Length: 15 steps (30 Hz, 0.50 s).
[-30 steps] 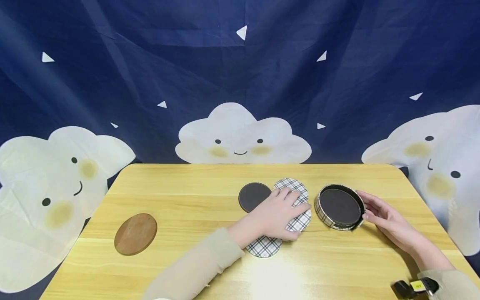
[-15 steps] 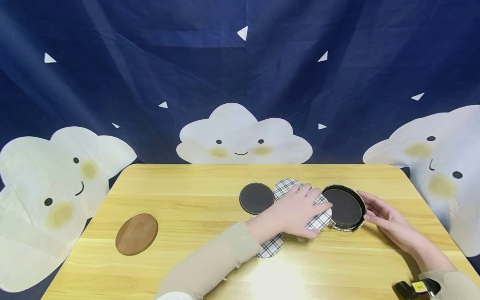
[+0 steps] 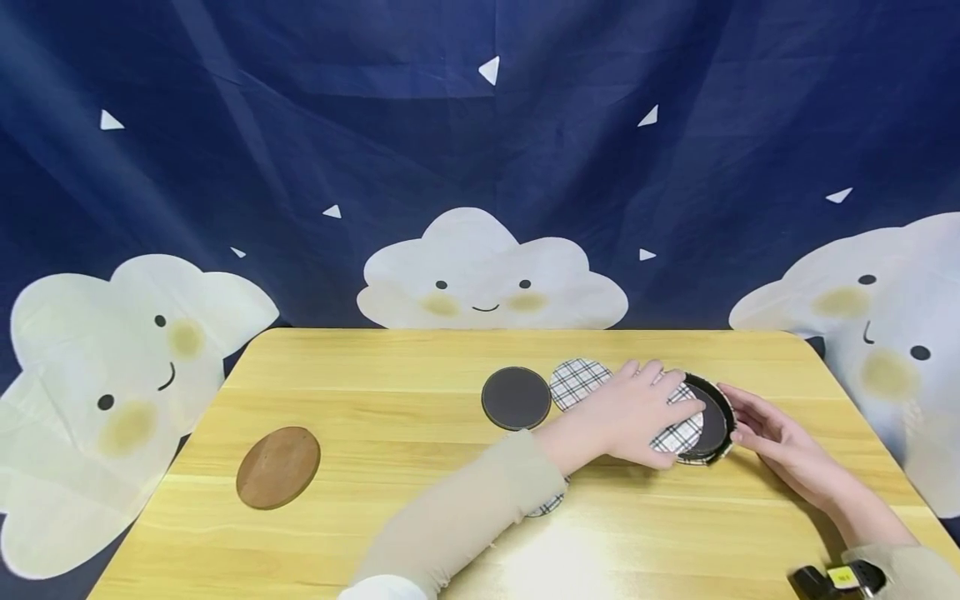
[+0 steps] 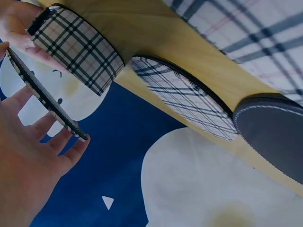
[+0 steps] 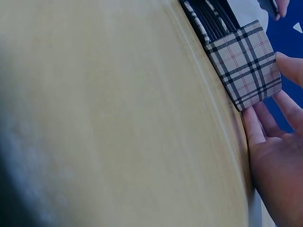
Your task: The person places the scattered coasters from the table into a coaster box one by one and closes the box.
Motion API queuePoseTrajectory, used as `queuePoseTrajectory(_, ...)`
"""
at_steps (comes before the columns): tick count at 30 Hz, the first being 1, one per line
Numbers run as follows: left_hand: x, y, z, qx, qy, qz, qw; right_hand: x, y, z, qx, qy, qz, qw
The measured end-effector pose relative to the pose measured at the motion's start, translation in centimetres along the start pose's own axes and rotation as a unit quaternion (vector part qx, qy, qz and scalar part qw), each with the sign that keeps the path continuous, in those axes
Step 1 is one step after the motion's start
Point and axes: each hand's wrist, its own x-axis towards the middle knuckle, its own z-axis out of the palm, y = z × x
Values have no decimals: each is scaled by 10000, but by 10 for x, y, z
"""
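My left hand grips a round plaid coaster by its edge, over the left part of a round coaster holder. In the left wrist view the coaster is tilted, fingertips along its rim and thumb at the other end. The holder has a plaid wall with a notch, through which several stacked dark coasters show. My right hand holds the holder's right side between thumb and fingers. A plaid coaster and a dark one lie to the left.
Another plaid coaster lies nearer the front, mostly hidden under the left forearm. A brown wooden disc lies far left on the wooden table. Behind the table hangs a blue cloth with clouds.
My left hand has carried the plaid coaster rightward, from among the loose coasters to over the holder. My right hand stays at the holder's side.
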Motion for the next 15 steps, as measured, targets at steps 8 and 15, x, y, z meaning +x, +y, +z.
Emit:
queuePoseTrajectory(8, 23, 4, 1, -56, -250, -126, 9996, 0, 0, -1, 53, -66, -47, 10000)
queuePoseTrajectory(15, 36, 11, 6, 10, -377, -208, 9991, 0, 0, -1, 50, -114, -33, 9999)
